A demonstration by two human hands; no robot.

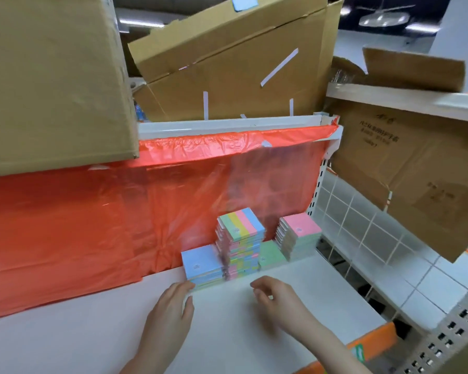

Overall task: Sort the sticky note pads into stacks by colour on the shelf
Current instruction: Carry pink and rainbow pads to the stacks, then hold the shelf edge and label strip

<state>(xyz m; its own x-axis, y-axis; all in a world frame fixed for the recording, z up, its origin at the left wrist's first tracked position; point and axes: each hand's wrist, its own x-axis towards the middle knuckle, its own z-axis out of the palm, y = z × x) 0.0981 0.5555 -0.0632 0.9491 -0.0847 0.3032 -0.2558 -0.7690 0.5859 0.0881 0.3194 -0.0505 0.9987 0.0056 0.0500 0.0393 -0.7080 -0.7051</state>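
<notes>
Head view shows four pad stacks on the white shelf (295, 298): blue stack (200, 267), tall striped stack (241, 244), low green stack (270, 256), pink-topped stack (299, 236). Left hand (170, 306), fingers together, touches the blue stack's base. Right hand (276, 296) hovers, fingers loosely curled, holding nothing.

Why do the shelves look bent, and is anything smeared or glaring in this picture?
Head view: the wide-angle lens bows the straight shelf edges and tilts the cardboard boxes. The right hand is motion-blurred; the left hand is sharper. The ceiling lamps glare white. The orange plastic sheet shows shiny creases. The pad stacks are fairly crisp.
</notes>
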